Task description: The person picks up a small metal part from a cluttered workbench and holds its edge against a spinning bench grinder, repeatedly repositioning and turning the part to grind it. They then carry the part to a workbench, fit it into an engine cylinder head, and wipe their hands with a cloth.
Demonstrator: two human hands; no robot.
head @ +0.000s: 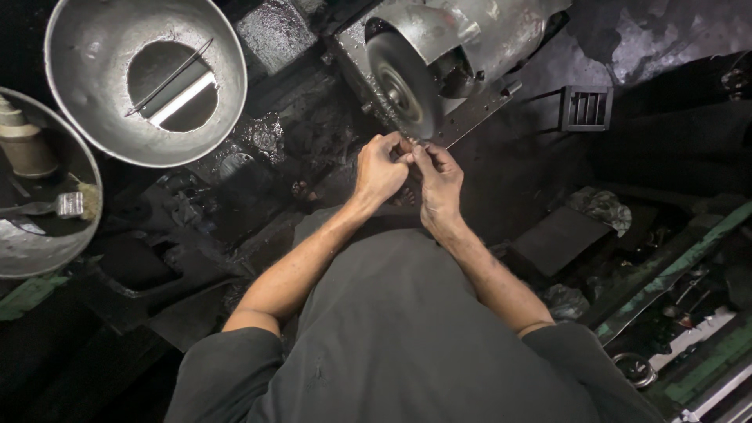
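My left hand [379, 168] and my right hand [439, 182] meet fingertip to fingertip just below a grey grinding wheel [401, 84]. Between the fingers of both hands sits a small dark piece [408, 146], held close to the wheel's lower edge; its shape is too small to tell. The wheel is mounted under a curved metal guard [462, 31] on a grimy machine body. Both forearms reach forward from a grey shirt.
A large metal bowl [86, 94] with a thin rod and a flat strip inside stands at the top left. A second bowl [31, 251] at the left edge holds a brush and a spool. A dark slotted block [586, 108] lies to the right. Green metal rails [666, 274] run at lower right.
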